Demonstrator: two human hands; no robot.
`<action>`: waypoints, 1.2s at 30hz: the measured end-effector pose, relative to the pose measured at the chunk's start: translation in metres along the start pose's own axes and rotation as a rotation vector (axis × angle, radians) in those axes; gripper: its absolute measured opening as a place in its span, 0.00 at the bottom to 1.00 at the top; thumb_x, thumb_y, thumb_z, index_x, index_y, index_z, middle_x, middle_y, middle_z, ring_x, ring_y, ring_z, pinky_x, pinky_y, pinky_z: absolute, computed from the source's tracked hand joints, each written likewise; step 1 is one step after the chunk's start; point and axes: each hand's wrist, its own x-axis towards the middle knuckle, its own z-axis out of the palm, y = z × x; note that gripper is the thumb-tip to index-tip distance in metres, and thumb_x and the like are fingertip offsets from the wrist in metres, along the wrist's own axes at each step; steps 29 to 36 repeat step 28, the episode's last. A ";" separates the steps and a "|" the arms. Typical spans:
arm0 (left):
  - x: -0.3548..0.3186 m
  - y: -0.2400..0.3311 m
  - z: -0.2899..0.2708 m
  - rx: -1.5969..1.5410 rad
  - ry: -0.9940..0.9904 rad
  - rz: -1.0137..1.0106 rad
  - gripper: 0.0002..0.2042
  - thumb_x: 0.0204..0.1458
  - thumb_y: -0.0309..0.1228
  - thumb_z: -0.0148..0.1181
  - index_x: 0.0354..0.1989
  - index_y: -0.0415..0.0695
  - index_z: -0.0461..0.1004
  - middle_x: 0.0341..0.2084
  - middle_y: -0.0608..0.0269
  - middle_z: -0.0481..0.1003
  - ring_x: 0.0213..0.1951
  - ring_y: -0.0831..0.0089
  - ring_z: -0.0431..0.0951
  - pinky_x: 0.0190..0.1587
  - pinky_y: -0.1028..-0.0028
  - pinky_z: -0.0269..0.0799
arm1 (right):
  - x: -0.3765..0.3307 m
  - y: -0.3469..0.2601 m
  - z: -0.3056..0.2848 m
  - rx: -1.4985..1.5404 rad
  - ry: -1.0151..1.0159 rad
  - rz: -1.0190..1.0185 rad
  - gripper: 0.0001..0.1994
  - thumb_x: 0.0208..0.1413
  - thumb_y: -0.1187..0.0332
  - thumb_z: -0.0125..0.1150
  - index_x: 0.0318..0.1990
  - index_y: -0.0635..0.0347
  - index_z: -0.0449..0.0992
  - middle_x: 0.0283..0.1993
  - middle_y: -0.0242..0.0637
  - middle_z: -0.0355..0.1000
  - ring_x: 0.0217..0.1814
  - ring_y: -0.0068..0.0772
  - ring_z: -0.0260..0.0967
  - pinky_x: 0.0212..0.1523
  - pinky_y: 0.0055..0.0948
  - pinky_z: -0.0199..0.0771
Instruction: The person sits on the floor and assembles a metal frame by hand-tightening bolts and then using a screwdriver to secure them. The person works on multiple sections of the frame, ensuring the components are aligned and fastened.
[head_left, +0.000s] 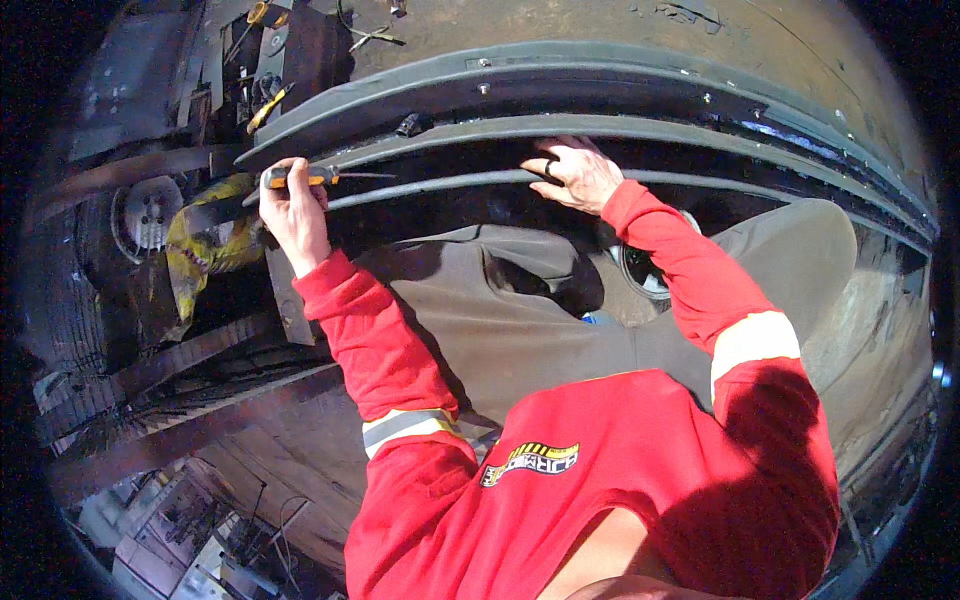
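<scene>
My left hand [298,222] is closed around the orange and black handle of a screwdriver [330,177]. Its thin shaft points right, just above the lower of several long, curved metal strips [440,186]. Farther right, my right hand [580,178] reaches over the same strip with fingers apart, a dark ring on one of them. Its fingertips lie over the dark gap between that strip and the middle strip [480,132]; whether they touch metal is hard to see. Small bolts [484,88] stud the far strip. A small dark piece [408,125] sits on the middle strip.
Left of my left hand lie a worn yellow object [212,245] and a round disc with holes [147,218]. A yellow-handled tool [268,108] rests farther back on dark metal parts. Beside my right knee is a round, pale-rimmed object [643,272]. Rusty bars [200,420] cross the lower left.
</scene>
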 end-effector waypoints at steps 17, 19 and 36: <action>0.005 -0.001 0.010 0.150 -0.086 -0.063 0.04 0.53 0.28 0.58 0.31 0.42 0.70 0.19 0.69 0.69 0.18 0.84 0.66 0.19 0.84 0.61 | 0.016 -0.012 0.012 0.028 0.006 0.002 0.18 0.52 0.56 0.56 0.49 0.48 0.72 0.46 0.47 0.69 0.44 0.48 0.70 0.42 0.40 0.73; 0.003 0.001 0.011 0.141 -0.147 -0.049 0.06 0.53 0.28 0.58 0.33 0.41 0.69 0.21 0.67 0.71 0.19 0.82 0.69 0.21 0.82 0.65 | 0.017 -0.012 0.014 0.024 0.022 0.001 0.18 0.53 0.55 0.55 0.50 0.47 0.71 0.43 0.45 0.69 0.42 0.47 0.70 0.40 0.40 0.73; 0.003 0.002 0.019 0.107 -0.283 -0.057 0.09 0.54 0.27 0.57 0.40 0.40 0.66 0.26 0.59 0.74 0.24 0.75 0.77 0.25 0.76 0.74 | 0.025 -0.020 0.018 -0.032 -0.123 0.008 0.23 0.52 0.53 0.54 0.57 0.44 0.67 0.48 0.47 0.67 0.46 0.46 0.70 0.46 0.39 0.72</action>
